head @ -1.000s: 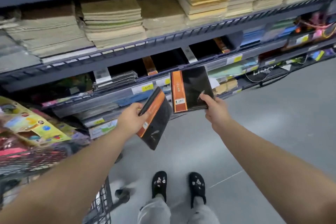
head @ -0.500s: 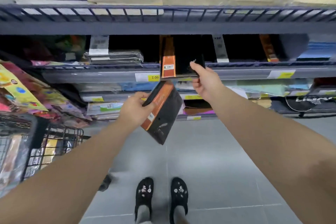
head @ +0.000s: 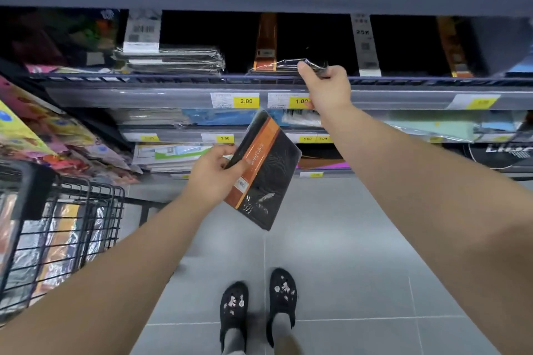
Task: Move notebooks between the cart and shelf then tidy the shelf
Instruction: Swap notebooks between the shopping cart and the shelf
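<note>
My left hand (head: 212,179) grips a black notebook with an orange spine band (head: 264,167), wrapped in clear film, tilted in the air below the shelf. My right hand (head: 326,89) reaches to the dark wire shelf (head: 173,79) and holds the near edge of a second wrapped black notebook (head: 284,66), which lies flat on the shelf in front of an upright orange-spined notebook (head: 265,40). A black wire cart (head: 86,210) at the lower left holds more wrapped notebooks.
A stack of wrapped notebooks (head: 173,59) lies on the same shelf to the left. Price tags (head: 245,101) line the shelf rail. Lower shelves hold blue and green stationery, colourful books stand at the left. My feet in black slippers (head: 256,308) stand on grey floor tiles.
My right hand has laid its notebook from upright to flat on the shelf. The left hand keeps its notebook, slightly lower. The camera has moved closer to the shelf.
</note>
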Motion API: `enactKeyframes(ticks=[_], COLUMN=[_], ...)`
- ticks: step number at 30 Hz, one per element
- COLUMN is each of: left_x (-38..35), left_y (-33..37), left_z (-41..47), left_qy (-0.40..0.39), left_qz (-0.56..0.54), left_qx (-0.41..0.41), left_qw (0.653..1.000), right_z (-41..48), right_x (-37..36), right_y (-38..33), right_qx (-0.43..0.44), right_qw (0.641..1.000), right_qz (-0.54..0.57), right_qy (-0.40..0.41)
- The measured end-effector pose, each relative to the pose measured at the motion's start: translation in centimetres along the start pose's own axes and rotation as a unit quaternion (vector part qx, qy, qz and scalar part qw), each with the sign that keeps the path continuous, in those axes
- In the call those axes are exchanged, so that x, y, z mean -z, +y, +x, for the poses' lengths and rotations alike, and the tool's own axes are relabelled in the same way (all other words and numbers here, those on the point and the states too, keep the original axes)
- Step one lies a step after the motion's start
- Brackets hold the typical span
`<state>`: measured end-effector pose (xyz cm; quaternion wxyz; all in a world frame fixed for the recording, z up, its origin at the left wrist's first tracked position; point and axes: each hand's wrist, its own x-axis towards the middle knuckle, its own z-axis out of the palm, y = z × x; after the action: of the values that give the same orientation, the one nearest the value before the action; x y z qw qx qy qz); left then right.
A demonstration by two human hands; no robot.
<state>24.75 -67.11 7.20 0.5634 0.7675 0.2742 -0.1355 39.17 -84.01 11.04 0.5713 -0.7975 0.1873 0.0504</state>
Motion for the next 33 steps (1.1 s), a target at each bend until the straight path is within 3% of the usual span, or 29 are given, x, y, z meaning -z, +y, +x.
enactKeyframes(ticks=[3, 9, 16, 21, 24, 30, 33], left_x=[0.4, 1.6, 0.9, -1.4, -2.8, -3.5, -2.5], left_y=[0.3, 1.6, 4.5, 7.3, 8.1, 8.3, 7.3], left_z=[-0.5, -2.2, -3.2, -2.3, -1.2, 1.8, 3.3], left_qy=[-0.005, -0.013, -0.032, -0.012, 0.008, -0.013, -0.015], left_qz=[-0.038, -0.093, -0.129, -0.185, -0.216, -0.175, -0.036], left_qx=[0.003, -0.039, -0.067, -0.067, -0.043, -0.023, -0.036], left_qw=[0.999, 0.995, 0.989, 0.98, 0.975, 0.984, 0.999], right_z=[-1.0, -5.5, -8.9, -10.9, -11.1, -9.2, -6.7], right_x=[0.1, 2.5, 5.7, 6.7, 6.9, 7.3, 6.5], right_y=[0.7, 3.4, 4.9, 3.4, 3.8, 3.2, 1.7], right_qx=[0.004, -0.046, -0.033, -0.088, -0.143, -0.086, -0.093], right_qw=[0.997, 0.998, 0.999, 0.977, 0.957, 0.956, 0.958], right_qz=[0.049, 0.014, 0.013, -0.039, 0.006, 0.127, 0.145], right_qy=[0.067, -0.032, -0.021, -0.191, -0.251, -0.249, -0.227])
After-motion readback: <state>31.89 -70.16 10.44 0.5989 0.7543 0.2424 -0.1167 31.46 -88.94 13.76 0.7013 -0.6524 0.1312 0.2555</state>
